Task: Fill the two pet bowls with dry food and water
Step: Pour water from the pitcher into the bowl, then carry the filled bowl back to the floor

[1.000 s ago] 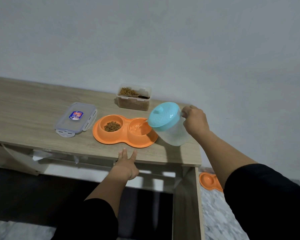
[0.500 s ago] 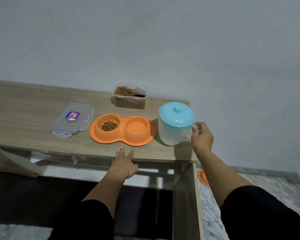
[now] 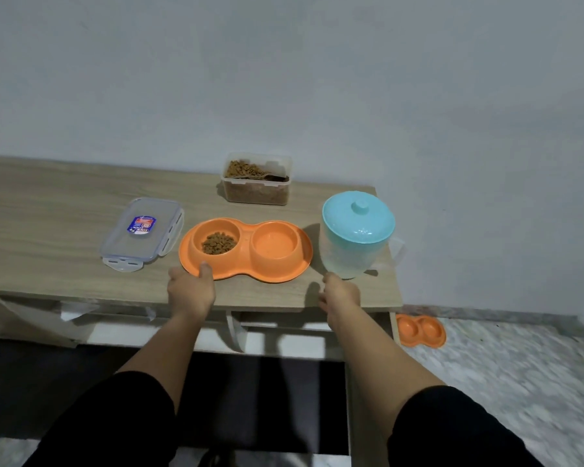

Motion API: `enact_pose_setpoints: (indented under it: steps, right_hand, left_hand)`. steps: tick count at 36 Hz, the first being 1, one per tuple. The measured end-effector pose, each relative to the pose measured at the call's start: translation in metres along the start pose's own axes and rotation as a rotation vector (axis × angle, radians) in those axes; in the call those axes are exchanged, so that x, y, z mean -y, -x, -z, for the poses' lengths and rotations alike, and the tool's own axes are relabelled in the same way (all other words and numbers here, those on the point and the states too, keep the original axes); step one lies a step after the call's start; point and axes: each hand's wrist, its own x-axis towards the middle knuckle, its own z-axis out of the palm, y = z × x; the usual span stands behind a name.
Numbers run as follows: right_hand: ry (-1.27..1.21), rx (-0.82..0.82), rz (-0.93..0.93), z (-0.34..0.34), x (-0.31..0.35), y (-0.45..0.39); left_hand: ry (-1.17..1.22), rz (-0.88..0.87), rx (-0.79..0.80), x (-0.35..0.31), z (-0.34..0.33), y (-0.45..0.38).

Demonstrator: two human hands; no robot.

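Observation:
An orange double pet bowl (image 3: 270, 275) sits on the wooden table (image 3: 58, 203). Its left cup holds brown dry food (image 3: 219, 243), and its right cup (image 3: 275, 245) holds a shallow layer of water. My left hand (image 3: 191, 288) grips the bowl's front-left rim, thumb on top. A clear water jug (image 3: 349, 254) with a light blue lid stands upright just right of the bowl. My right hand (image 3: 341, 293) hovers at the jug's front base, fingers loosely curled and holding nothing.
An open clear container of dry food (image 3: 255, 190) stands at the back by the wall. Its clear lid (image 3: 142, 230) lies left of the bowl. A second orange double bowl (image 3: 420, 330) lies on the floor, right of the table leg.
The jug went from tilted and pouring to standing upright on the table. My right hand let go of its handle and moved in front of it. My left hand moved up onto the bowl's rim.

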Motion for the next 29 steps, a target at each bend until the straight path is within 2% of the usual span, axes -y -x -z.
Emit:
enact_pose_setpoints:
  steps: [5,13,18,25,29]
  right_hand:
    - [0.057,0.01,0.019,-0.03,0.012,0.007]
    - [0.196,-0.173,0.039,-0.067,0.017,0.01]
    - [0.202,-0.256,0.028,-0.085,0.014,0.016]
    - [0.086,-0.333,-0.034,-0.099,0.005,0.034]
    - [-0.026,-0.39,-0.092,-0.1,-0.007,0.047]
  left_hand:
    - [-0.034,0.055,0.059,-0.007,0.005,-0.038]
    - [-0.185,0.011,0.242,-0.006,0.008,-0.085]
    - [-0.232,-0.031,0.25,-0.013,0.012,-0.089]
    - [-0.3,-0.064,0.291,-0.008,0.009,-0.099]
    - [-0.36,-0.139,0.312,-0.002,0.012,-0.095]
